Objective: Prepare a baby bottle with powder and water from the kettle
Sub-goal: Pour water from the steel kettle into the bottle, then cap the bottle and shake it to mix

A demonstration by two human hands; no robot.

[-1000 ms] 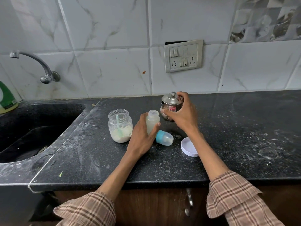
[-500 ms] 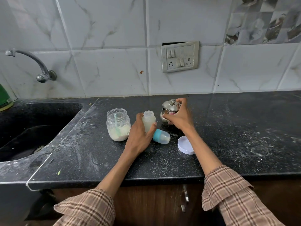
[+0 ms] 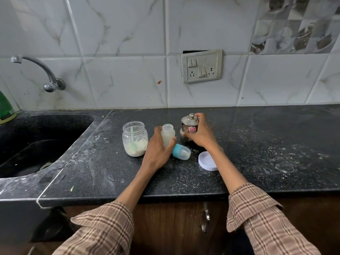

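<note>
An uncapped translucent baby bottle [image 3: 167, 134] stands upright on the black counter [image 3: 257, 153], and my left hand [image 3: 158, 150] is wrapped around it. Its blue cap with clear cover [image 3: 181, 151] lies on its side just right of that hand. To the left stands an open glass jar [image 3: 135, 138] holding white powder and a green scoop. My right hand [image 3: 200, 134] grips a small steel kettle [image 3: 189, 126] with a knobbed lid and a pink sticker, which rests on the counter behind the bottle.
A white round lid [image 3: 207, 161] lies flat on the counter by my right wrist. A dark sink [image 3: 36, 140] with a wall tap [image 3: 46, 76] is at the left, a green bottle [image 3: 6, 107] beside it. A switch panel [image 3: 202, 66] is on the tiled wall.
My right hand has shifted on the steel kettle from grasping its side to reaching over near the lid. The left hand and bottle have stayed in place.
</note>
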